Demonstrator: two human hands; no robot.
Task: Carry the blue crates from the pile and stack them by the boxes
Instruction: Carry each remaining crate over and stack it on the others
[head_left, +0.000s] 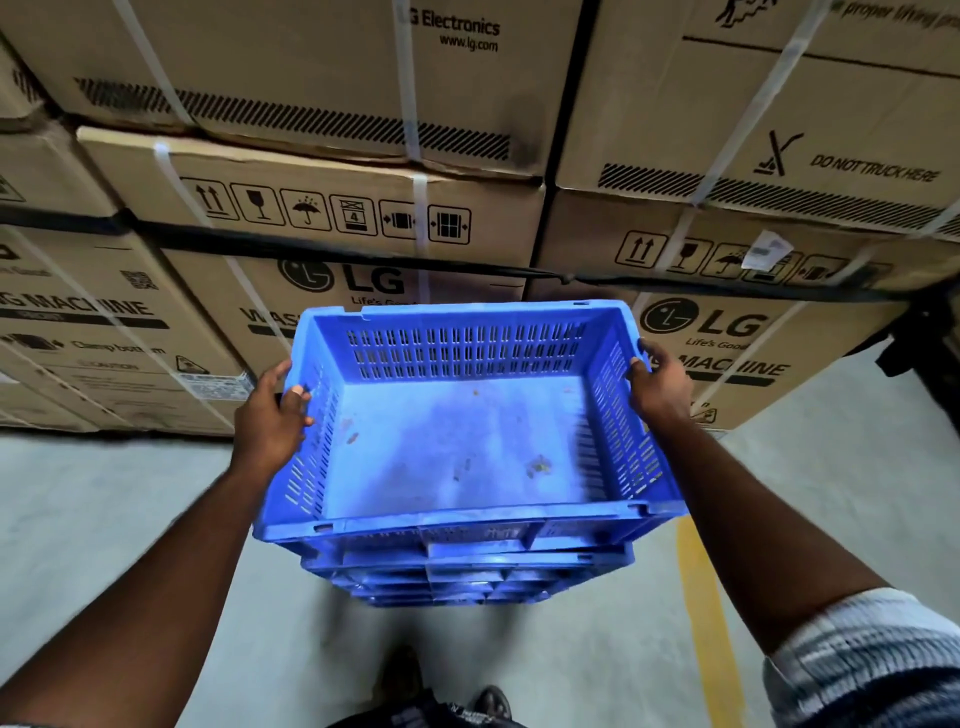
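Note:
A blue crate (457, 441) with slotted walls and a dusty, empty floor fills the middle of the view. My left hand (272, 415) grips its left rim and my right hand (660, 384) grips its right rim. Directly under it sits a stack of blue crates (467, 577), and the held crate rests on or just above the top one; I cannot tell which. The stack stands right in front of the cardboard boxes (337, 208). Only the near edges of the lower crates show.
Tall strapped cardboard appliance boxes form a wall across the back, with another column (753, 156) on the right. The floor is grey concrete (104, 509) with a yellow painted line (706, 613) at right. A dark object (924, 343) stands at the far right. My feet (441, 696) are below the stack.

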